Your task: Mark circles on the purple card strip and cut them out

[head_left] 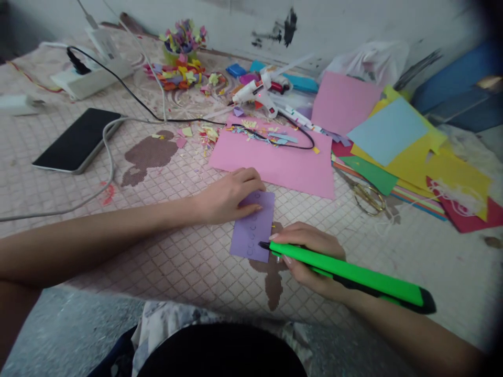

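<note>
A small purple paper lies on the table with a column of curved marks on it; I cannot tell whether they are drawn or cut. My left hand rests on its upper left part, thumb stretched across the paper and apart from the bent fingers, pressing it down without gripping. A long green and black utility knife is in my right hand, which is closed around its front part. The dark tip of the knife is over the lower right of the paper, near the marks; whether it touches is unclear.
Beyond my hands lies a pink sheet with paper scraps and a black cable. A white glue gun stands behind it. Scissors and coloured sheets lie right. A phone and power strip are left; paper flowers stand behind.
</note>
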Motion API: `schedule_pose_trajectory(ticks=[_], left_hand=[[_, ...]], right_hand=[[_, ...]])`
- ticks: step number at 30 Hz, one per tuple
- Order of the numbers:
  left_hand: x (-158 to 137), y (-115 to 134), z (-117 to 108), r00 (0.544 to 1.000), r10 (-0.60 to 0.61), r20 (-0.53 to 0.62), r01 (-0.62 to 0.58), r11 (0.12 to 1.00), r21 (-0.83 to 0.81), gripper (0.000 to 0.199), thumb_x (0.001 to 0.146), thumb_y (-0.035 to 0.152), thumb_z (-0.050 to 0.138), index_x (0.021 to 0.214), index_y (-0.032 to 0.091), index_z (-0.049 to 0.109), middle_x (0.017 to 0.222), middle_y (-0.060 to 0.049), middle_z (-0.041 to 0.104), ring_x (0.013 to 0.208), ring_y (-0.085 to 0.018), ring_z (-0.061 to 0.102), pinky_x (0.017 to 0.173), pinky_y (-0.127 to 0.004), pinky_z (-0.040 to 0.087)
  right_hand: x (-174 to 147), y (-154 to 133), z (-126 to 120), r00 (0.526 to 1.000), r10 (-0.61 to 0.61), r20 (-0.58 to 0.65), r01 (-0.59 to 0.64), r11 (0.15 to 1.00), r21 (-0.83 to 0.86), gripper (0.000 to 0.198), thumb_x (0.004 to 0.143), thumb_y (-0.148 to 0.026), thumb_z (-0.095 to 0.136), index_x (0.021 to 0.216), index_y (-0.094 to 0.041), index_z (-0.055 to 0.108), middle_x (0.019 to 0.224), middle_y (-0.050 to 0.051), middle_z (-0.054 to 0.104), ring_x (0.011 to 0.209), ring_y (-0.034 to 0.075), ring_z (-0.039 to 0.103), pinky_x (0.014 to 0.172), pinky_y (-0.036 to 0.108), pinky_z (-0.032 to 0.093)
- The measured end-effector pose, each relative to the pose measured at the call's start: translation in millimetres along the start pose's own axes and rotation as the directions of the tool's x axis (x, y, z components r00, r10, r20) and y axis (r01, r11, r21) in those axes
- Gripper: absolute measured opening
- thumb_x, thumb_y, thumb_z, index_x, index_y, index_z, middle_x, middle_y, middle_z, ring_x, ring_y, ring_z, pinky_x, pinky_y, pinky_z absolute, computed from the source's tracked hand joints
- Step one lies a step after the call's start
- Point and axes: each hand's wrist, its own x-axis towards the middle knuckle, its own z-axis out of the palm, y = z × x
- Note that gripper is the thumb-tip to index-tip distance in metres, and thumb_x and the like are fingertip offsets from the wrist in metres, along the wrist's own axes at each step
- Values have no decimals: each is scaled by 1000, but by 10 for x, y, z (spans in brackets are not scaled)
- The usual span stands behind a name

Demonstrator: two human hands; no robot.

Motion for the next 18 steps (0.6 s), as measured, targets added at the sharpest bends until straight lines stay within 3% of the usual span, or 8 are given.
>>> schedule_pose_trajectory(ticks=[6, 12, 15, 18], left_hand=[[53, 53, 19, 981, -192, -37, 195, 971, 138, 43, 71, 39, 78, 99, 13, 60, 105, -12, 58, 97, -26, 55, 83, -40, 47], [72, 47, -34, 955, -275, -109, 271, 961, -43, 16, 77, 21, 68, 86, 15, 56, 85, -3, 63, 78, -16, 57, 70, -27, 44], [43, 37, -97, 937, -341, -79, 327, 933, -150, 14, 79, 18, 63, 92, 15, 58, 76, 2, 62, 68, -11, 57, 62, -23, 41], [-17, 30, -178, 928, -372, -24, 369, 925, -90, 25, 79, 16, 61, 104, 14, 58, 69, 4, 59, 62, -11, 56, 59, -22, 39]], right_hand=[[11, 29, 26, 1000, 6, 2, -6, 1000, -8, 33, 77, -6, 60, 105, -21, 69, 90, 4, 72, 80, 15, 67, 69, 27, 55], [36, 4, 3, 999, 24, 27, -24, 1000, 4, 32, 78, -5, 59, 105, -20, 69, 90, 4, 72, 81, 14, 67, 70, 26, 55], [33, 6, -4, 999, 24, 23, -25, 1000, 2, 31, 79, -6, 60, 105, -20, 69, 91, 3, 72, 83, 14, 67, 72, 26, 54], [26, 25, -8, 999, 33, 21, -33, 999, -7, 31, 80, -8, 60, 106, -22, 69, 93, 3, 72, 84, 14, 67, 73, 28, 54]])
